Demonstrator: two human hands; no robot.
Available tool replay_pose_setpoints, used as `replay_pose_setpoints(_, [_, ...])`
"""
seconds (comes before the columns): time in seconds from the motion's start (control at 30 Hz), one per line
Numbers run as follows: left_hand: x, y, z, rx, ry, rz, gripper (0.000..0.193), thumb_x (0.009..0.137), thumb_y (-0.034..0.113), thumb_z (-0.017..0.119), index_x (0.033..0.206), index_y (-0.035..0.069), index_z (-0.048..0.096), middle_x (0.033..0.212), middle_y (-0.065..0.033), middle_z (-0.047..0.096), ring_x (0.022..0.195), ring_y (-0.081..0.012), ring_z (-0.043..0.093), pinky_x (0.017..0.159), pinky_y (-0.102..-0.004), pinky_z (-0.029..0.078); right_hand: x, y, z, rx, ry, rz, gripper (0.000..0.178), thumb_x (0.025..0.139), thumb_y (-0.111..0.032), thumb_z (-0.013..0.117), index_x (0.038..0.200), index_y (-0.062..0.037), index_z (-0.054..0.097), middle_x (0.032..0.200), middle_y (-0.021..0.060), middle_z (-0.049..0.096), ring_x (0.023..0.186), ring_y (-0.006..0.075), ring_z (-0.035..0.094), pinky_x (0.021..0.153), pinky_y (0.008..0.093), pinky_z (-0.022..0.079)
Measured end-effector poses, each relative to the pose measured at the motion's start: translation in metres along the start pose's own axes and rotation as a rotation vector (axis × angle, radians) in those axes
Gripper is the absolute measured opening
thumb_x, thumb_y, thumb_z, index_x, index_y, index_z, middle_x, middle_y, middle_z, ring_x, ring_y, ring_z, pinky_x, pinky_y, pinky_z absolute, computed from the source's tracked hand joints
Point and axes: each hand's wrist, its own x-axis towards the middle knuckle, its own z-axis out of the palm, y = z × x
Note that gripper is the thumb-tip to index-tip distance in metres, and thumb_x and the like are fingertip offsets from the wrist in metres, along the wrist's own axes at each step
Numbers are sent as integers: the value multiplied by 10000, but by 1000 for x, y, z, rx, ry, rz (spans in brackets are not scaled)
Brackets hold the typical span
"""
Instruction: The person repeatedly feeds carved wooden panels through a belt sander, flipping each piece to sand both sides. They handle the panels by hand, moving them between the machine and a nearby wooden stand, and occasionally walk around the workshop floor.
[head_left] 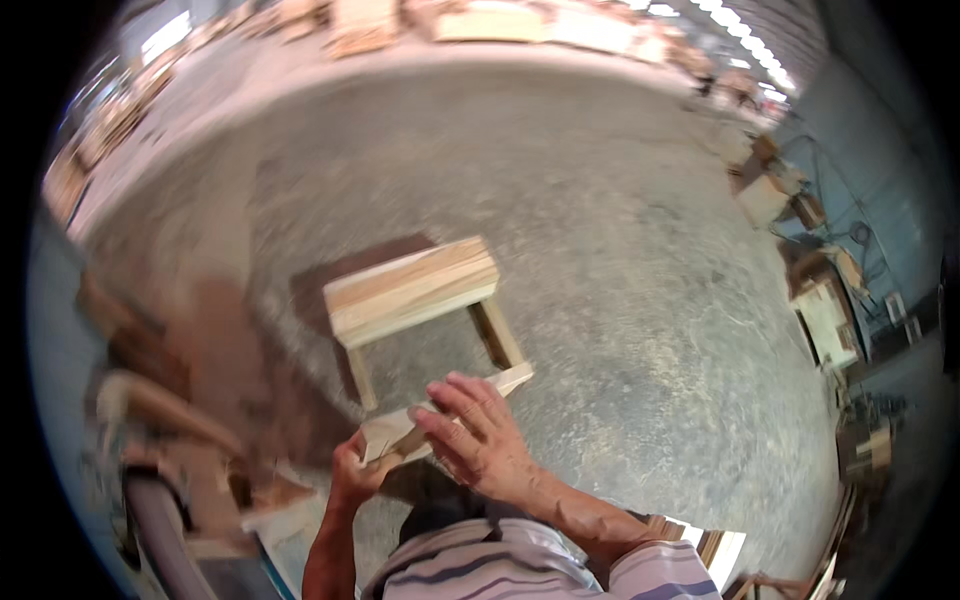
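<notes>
A pale wooden board (513, 379) runs slantwise in front of me. My left hand (352, 472) is closed round its near left end. Over the middle of the board hovers my right hand (480, 440), fingers stretched out and apart; whether the palm touches the wood is hidden. Just beyond lies a wooden frame, with wide light planks (412, 288) across its far side and two narrower side rails, the right one (497, 335) meeting the board's far end in the picture. I cannot tell whether the board is joined to these rails.
Grey concrete floor (640, 290) surrounds the frame. Blurred wooden pieces and a rounded dark machine part (160, 530) stand at left. Along the right wall are boxes, cables and a pale panel (828, 322). Stacked timber (490, 22) lines the far side. Wood strips (720, 555) lie near my right elbow.
</notes>
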Motion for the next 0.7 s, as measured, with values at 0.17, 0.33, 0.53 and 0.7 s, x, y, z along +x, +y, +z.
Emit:
replay_pose_setpoints(0.17, [50,24,-4,158,-24,-4,304,701,119,723,957,-23,644,881,-83,674,795,-136,615,704,-289,480,-4,49,-29,-195,336,266,367,751,-71,649,1102,-103,548,1229,138,472,1128,328,468,931,443,393])
replay_pose_setpoints(0.33, [101,89,2,70,56,-51,280,694,127,741,898,-31,633,822,-58,643,714,-126,572,654,-284,470,-138,141,21,158,763,1085,297,903,-227,537,1084,7,515,1054,109,576,1042,188,510,850,305,419])
replay_pose_setpoints(0.53, [174,79,-49,-400,380,242,442,781,145,683,1148,-33,511,1075,-81,569,955,-161,533,868,-306,424,-193,196,151,464,517,1403,485,914,-390,475,1181,15,486,1083,107,568,1000,212,516,832,314,410])
replay_pose_setpoints(0.7, [205,121,-50,-561,644,316,593,869,314,568,1318,-15,362,1327,-137,403,1200,-243,401,1018,-347,299,-124,256,189,1087,668,1612,596,919,-514,363,1304,-60,400,1310,137,440,1158,273,435,935,410,363])
